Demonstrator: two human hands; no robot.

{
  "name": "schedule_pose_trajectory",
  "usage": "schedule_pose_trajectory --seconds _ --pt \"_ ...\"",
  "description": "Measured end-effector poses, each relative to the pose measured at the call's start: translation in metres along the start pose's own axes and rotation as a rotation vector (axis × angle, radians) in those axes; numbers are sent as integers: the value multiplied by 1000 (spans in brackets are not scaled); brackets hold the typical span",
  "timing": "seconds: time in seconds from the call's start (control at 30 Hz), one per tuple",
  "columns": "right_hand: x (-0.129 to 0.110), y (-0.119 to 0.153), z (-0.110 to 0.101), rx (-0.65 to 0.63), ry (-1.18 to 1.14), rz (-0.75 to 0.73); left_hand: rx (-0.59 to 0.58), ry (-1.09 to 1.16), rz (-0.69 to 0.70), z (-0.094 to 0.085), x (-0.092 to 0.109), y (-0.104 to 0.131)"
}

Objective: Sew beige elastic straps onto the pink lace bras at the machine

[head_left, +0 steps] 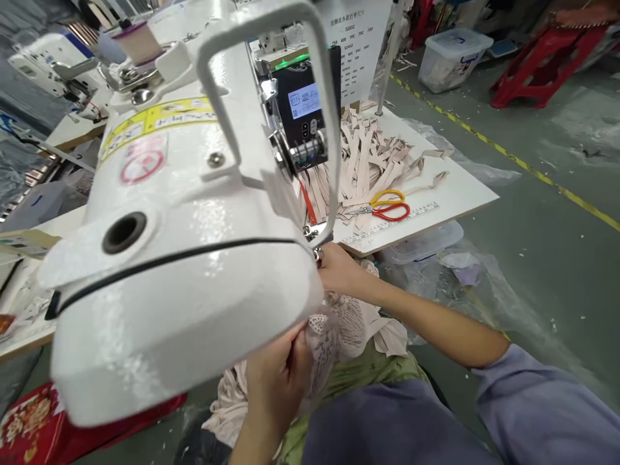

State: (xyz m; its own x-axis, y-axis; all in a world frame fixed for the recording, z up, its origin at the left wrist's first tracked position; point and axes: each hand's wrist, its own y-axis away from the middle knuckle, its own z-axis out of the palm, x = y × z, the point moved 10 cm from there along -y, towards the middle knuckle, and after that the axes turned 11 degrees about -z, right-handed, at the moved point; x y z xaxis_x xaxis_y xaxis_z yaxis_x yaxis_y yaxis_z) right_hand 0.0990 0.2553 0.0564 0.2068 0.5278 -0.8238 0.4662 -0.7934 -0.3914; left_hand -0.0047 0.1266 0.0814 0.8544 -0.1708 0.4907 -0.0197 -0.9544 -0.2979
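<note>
A white sewing machine (194,303) fills the middle and left, its head hiding the needle area. Below its right edge, my left hand (283,368) is closed, thumb bent, on a pale beige lace bra (351,320) that hangs over my lap. My right hand (341,271) reaches in beside the machine head, above the lace. Its fingers are hidden behind the machine, so I cannot see what they hold. More pale fabric (227,407) hangs to the left of my left hand.
Beige fabric strips (368,155) lie heaped on the white table (465,187), with red-and-yellow-handled scissors (390,205) and a ruler (421,210) near its front edge. A lit control panel (305,103) stands behind the machine. A plastic bin (450,61) and red stool (542,58) are on the floor.
</note>
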Motion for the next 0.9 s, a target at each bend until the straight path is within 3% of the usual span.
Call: schedule_pose_trajectory --seconds 0.27,0.53,0.8,0.9 --pt "3 -1 3 32 -55 -18 107 -23 35 -9 2 8" --pt "3 0 1 56 -52 -79 93 -25 118 -1 12 9" --pt "2 4 -3 91 -74 -138 77 -61 130 4 18 8" --pt "4 5 -5 89 -70 -109 81 -61 81 4 10 9"
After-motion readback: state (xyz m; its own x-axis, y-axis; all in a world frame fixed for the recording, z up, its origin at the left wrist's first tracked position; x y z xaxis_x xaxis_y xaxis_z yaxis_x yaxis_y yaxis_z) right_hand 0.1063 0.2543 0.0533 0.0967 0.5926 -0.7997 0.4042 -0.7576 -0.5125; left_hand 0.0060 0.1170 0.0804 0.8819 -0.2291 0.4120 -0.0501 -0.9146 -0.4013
